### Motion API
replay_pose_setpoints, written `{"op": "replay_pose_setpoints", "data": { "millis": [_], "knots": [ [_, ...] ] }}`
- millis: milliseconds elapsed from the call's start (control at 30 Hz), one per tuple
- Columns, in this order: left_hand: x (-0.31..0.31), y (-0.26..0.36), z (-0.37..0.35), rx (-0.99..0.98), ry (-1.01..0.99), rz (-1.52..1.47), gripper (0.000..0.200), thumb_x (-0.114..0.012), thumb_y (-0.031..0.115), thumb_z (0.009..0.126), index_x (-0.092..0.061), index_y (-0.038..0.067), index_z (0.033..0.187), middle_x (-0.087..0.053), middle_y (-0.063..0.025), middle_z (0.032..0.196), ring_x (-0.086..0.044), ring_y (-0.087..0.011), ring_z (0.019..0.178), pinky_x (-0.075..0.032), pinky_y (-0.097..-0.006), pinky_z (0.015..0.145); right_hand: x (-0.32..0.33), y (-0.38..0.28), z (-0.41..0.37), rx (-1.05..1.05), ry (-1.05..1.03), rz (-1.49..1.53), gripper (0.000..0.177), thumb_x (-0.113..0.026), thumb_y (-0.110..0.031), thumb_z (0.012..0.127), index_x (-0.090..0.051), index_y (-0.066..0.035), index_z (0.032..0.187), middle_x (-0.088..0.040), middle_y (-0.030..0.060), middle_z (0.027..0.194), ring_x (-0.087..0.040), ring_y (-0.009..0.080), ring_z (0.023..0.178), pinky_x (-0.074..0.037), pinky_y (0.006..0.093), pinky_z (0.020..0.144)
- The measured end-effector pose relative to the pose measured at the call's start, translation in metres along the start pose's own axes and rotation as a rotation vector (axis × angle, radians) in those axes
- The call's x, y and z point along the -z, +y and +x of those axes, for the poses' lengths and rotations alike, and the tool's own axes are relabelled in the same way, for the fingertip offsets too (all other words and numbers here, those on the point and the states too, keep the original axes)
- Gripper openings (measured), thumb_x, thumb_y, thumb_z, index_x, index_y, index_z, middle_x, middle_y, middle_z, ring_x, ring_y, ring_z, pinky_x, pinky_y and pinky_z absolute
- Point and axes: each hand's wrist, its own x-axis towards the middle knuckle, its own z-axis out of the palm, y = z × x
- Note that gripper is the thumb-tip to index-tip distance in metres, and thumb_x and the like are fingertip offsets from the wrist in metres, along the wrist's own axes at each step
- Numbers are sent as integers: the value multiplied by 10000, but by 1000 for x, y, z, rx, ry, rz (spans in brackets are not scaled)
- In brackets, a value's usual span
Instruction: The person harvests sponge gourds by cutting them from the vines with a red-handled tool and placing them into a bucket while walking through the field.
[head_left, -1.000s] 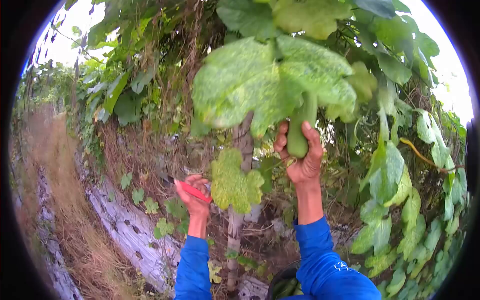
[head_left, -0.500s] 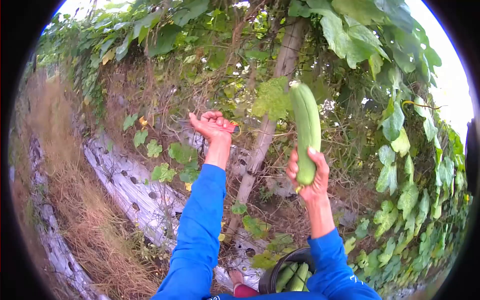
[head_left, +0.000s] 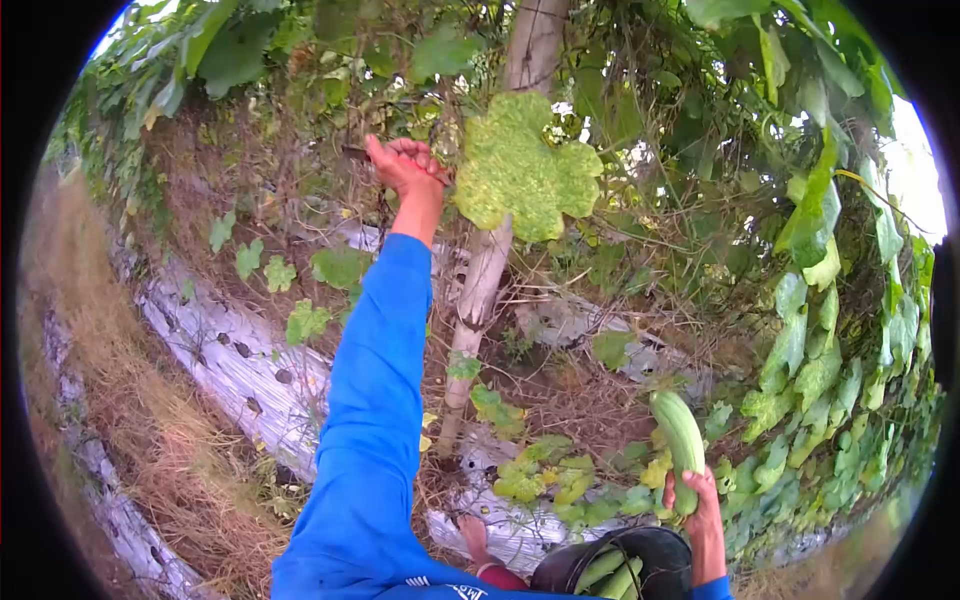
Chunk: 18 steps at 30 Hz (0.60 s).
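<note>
My left hand (head_left: 407, 168) is raised at the upper centre, its fingers curled round a small tool with a red handle; a dark, thin end of the tool (head_left: 355, 153) sticks out past the thumb. A large yellow-green leaf (head_left: 525, 165) hangs just right of that hand. Low on the right, my right hand (head_left: 697, 500) grips the lower end of a long green gourd (head_left: 680, 440), which points upward. Just left of and below it stands a black bucket (head_left: 660, 555) with several green gourds (head_left: 622, 580) inside.
A slanting wooden post (head_left: 485, 275) rises through tangled vines in front of me. Leafy vines (head_left: 800, 370) line the right side. Silvery plastic sheeting (head_left: 235, 365) with holes covers the ground, with dry grass (head_left: 165, 420) at left. A bare foot (head_left: 473, 535) is beside the bucket.
My right hand has lowered the gourd down and to the right, close to the bucket. My left hand has reached higher beside the post. The view has shifted, showing more of the bucket.
</note>
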Motion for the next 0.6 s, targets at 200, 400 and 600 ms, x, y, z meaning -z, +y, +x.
{"op": "replay_pose_setpoints", "data": {
  "millis": [200,400,600],
  "knots": [
    [-37,-20,24,8,162,-110,741,-246,772,838,-455,85,656,-398,-66,516,-331,-196,452,-336,-432,495,10,43,14,-135,84,161,314,-663,-196,796,-553,16,1000,-586,119,707,-572,189,519,-496,311,459],
    [-22,27,32,-119,-71,-173,565,-301,591,861,-463,50,839,-505,-141,774,-483,-300,822,-390,-519,832,19,26,7,-160,148,86,402,-698,-153,775,-530,8,1103,-598,112,728,-589,186,551,-491,286,467],
    [156,141,17,-214,-383,471,710,-317,302,913,-126,-111,1458,-94,-230,1573,-64,-371,1461,-33,-542,1180,63,-39,-29,-226,151,-272,512,-725,-167,757,-523,-6,1199,-630,86,767,-586,159,552,-474,278,484]
  ]
}}
